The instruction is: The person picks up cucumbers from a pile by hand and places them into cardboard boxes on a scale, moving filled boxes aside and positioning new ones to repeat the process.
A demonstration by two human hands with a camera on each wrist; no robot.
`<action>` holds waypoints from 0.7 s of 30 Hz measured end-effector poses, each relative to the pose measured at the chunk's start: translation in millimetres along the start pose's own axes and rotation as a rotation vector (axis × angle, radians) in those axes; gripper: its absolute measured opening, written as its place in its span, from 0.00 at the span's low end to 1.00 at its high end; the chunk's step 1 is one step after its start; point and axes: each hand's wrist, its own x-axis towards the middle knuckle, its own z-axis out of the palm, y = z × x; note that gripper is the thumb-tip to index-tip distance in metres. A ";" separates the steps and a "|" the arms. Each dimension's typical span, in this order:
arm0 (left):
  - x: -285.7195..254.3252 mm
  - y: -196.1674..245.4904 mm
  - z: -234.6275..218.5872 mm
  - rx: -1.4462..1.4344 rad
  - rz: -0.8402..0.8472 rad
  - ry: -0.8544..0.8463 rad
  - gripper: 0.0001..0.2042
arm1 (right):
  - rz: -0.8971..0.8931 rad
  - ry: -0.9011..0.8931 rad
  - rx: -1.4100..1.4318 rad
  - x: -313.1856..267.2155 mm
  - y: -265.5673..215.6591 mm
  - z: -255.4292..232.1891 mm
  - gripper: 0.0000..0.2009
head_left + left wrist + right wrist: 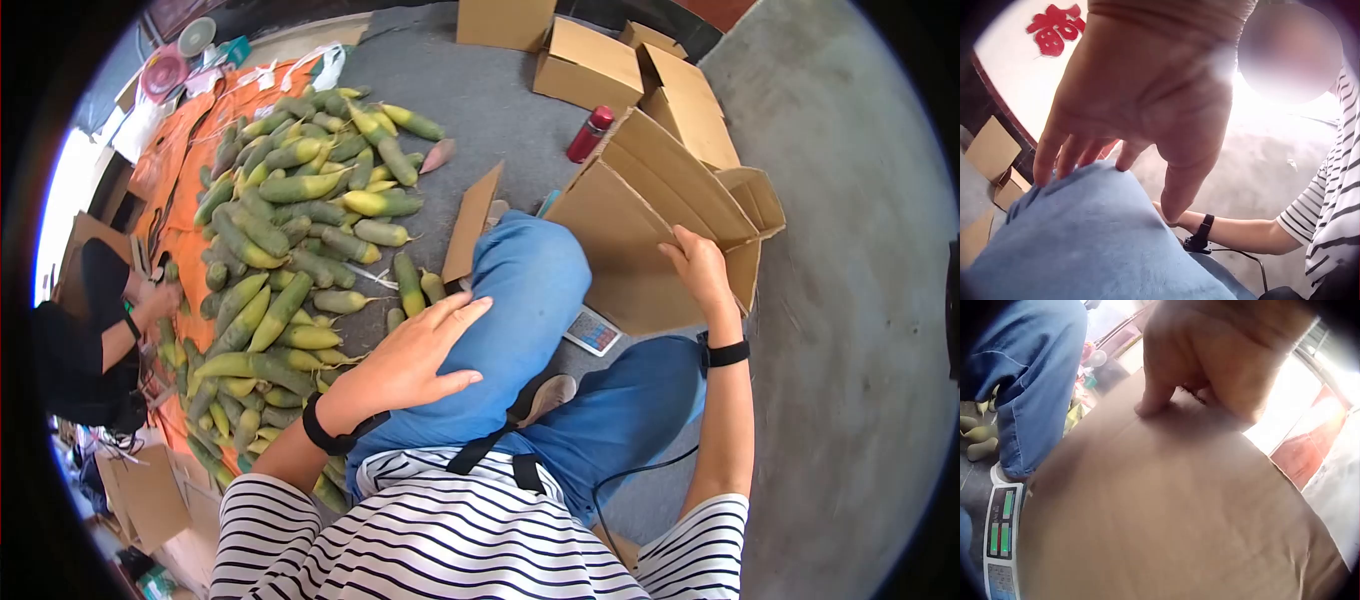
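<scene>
Radish heap (290, 187) forward and left of left fingers (465, 313). Cardboard box (620, 250) tilted under right fingers (686, 240); could tip onto scale (594, 331) if that lone edge grip slips. Left hand (415, 345): palm down on knee (530, 260), fingers extended, slightly spread (no help steadying box). Right hand (705, 272): forearm forward, thumb and curled fingers pinching box edge.
</scene>
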 end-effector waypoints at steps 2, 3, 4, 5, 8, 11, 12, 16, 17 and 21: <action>-13.7 -15.9 1.2 0.014 -0.071 -0.037 0.33 | 0.004 -0.014 0.006 1.0 -2.1 1.3 0.12; -20.2 -24.9 2.6 0.027 -0.130 -0.081 0.30 | 0.021 -0.023 0.007 0.7 -3.2 0.9 0.13; -27.8 -31.6 5.0 0.085 -0.144 -0.056 0.26 | 0.014 -0.026 0.008 0.0 -4.2 -0.3 0.13; -34.4 -38.1 4.9 0.082 -0.152 -0.052 0.26 | 0.030 -0.022 -0.006 -1.2 -5.2 -2.2 0.13; -57.9 -64.5 5.7 0.139 -0.193 -0.005 0.24 | 0.001 0.046 0.018 -11.4 -10.2 -12.6 0.15; -80.3 -106.5 17.5 0.212 -0.363 0.004 0.22 | -0.016 0.144 0.029 -30.5 -22.1 -27.2 0.17; -89.3 -121.6 25.7 0.210 -0.371 0.007 0.22 | 0.011 0.177 0.000 -38.2 -26.3 -31.5 0.18; -121.3 -175.0 54.8 0.316 -0.664 -0.192 0.22 | 0.043 0.109 -0.040 -66.9 -42.5 -48.9 0.18; -130.7 -185.3 63.7 0.322 -0.719 -0.260 0.23 | 0.053 0.123 -0.038 -72.5 -43.9 -51.6 0.17; -162.2 -210.4 83.3 0.315 -0.811 -0.306 0.23 | 0.148 0.126 0.013 -85.3 -61.3 -65.3 0.16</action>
